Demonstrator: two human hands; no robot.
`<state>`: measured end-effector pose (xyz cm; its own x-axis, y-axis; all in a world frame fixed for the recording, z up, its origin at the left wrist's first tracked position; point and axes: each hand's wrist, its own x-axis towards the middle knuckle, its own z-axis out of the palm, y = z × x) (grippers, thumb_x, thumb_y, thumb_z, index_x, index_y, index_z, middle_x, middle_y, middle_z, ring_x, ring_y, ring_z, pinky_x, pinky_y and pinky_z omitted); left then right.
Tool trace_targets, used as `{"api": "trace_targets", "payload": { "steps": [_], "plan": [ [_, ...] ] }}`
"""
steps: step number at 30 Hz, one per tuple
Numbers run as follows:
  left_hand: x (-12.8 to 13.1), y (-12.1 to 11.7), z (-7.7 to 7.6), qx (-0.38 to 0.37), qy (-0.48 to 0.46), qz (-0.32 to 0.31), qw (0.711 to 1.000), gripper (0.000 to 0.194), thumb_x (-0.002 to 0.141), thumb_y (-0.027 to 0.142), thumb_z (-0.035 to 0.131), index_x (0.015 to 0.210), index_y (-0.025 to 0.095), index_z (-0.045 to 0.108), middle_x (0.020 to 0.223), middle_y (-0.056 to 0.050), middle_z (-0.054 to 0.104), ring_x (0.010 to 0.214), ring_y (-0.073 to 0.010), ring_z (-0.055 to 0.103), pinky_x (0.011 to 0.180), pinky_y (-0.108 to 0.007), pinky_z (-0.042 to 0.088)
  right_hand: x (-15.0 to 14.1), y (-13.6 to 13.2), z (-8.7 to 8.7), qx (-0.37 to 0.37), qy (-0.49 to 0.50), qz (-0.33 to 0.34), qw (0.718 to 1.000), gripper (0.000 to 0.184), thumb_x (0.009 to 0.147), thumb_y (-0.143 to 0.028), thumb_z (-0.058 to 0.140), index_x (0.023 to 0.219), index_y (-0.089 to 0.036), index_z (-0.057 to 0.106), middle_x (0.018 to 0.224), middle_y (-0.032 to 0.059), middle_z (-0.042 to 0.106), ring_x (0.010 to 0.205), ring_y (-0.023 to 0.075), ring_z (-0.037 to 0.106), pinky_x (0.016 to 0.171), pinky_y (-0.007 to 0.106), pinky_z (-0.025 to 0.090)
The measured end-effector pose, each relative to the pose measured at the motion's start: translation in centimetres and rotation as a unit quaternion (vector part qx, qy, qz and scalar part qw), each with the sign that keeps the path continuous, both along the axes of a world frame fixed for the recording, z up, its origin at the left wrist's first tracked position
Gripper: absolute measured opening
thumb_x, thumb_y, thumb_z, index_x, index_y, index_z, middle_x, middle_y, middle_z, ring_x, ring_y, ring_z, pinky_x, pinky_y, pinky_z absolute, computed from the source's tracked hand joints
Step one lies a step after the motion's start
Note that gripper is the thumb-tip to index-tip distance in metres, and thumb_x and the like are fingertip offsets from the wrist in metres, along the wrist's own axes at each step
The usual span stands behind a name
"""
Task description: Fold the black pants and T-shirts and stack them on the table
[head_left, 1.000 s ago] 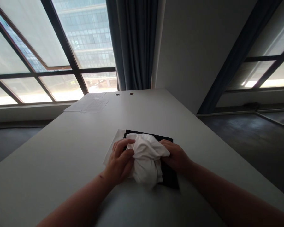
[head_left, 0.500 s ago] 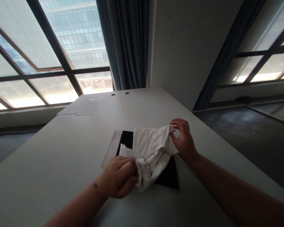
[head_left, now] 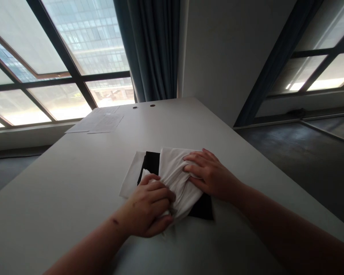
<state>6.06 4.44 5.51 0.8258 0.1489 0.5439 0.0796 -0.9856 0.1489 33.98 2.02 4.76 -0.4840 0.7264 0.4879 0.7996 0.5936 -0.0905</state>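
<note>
A crumpled white cloth (head_left: pixel 172 160), perhaps a garment, lies bunched in front of me. My left hand (head_left: pixel 150 204) has its fingers curled over the near left part and grips the fabric. On the right side of the cloth rests my right hand (head_left: pixel 208 172), fingers stretched out and spread over the folds. Beneath the white cloth is a piece of black fabric (head_left: pixel 202 208), showing at the lower right and again at the upper left. Another flat white piece (head_left: pixel 130 173) sticks out at the left edge of the pile. Where the pieces overlap is hidden.
The pile sits on a large white table (head_left: pixel 74 183). Printed paper sheets (head_left: pixel 100 120) lie at its far left corner, and two round holes (head_left: pixel 135 107) are near the far edge. Beyond are a dark blue curtain (head_left: pixel 151 49), windows and a wall.
My right hand has moved from the cloth's far right corner inward onto its top, fingers now spread. My left hand stays at the near left with its fingers shifted. The view tilts slightly down.
</note>
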Motion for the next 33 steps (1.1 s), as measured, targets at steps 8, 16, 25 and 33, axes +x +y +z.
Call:
{"api": "trace_targets", "payload": {
  "steps": [8,16,25,33],
  "plan": [
    [-1.5,0.7,0.6,0.098,-0.140,0.075,0.982,0.027,0.094,0.015,0.065,0.081,0.024,0.043,0.069,0.002,0.060,0.059,-0.0149,0.052,0.071,-0.034,0.049,1.0,0.1,0.9,0.211,0.148,-0.069,0.964,0.008,0.099,-0.018,0.063,0.098,-0.024,0.069,0.108,0.0095,0.073,0.104,0.0265,0.066,0.100,0.049,0.051],
    [-2.3,2.2,0.0,0.200,-0.185,0.223,0.936,0.018,0.093,0.007,0.062,0.097,0.025,0.062,0.103,-0.007,0.075,0.100,-0.0233,0.066,0.092,-0.039,0.050,1.7,1.1,-0.1,0.234,0.269,-0.091,0.930,0.008,0.099,-0.019,0.060,0.098,-0.025,0.063,0.097,0.0073,0.074,0.092,0.0245,0.070,0.085,0.042,0.056],
    [0.4,1.0,-1.5,0.089,0.021,0.127,0.988,0.029,0.105,0.034,0.054,0.127,0.016,0.060,0.092,-0.007,0.075,0.078,-0.0236,0.067,0.076,-0.040,0.049,1.0,0.4,-0.1,0.261,0.223,-0.021,0.939,0.019,0.095,-0.011,0.061,0.106,-0.027,0.062,0.103,0.0074,0.073,0.096,0.0251,0.068,0.086,0.046,0.057],
    [-2.8,2.0,0.6,0.128,-0.089,0.285,0.946,0.010,0.093,0.015,0.055,0.090,0.024,0.052,0.078,-0.001,0.067,0.067,-0.0204,0.061,0.074,-0.036,0.044,1.4,0.7,-0.1,0.266,0.249,-0.016,0.931,0.018,0.099,-0.012,0.059,0.109,-0.027,0.059,0.096,0.0049,0.071,0.089,0.0234,0.068,0.095,0.049,0.054]
  ]
}}
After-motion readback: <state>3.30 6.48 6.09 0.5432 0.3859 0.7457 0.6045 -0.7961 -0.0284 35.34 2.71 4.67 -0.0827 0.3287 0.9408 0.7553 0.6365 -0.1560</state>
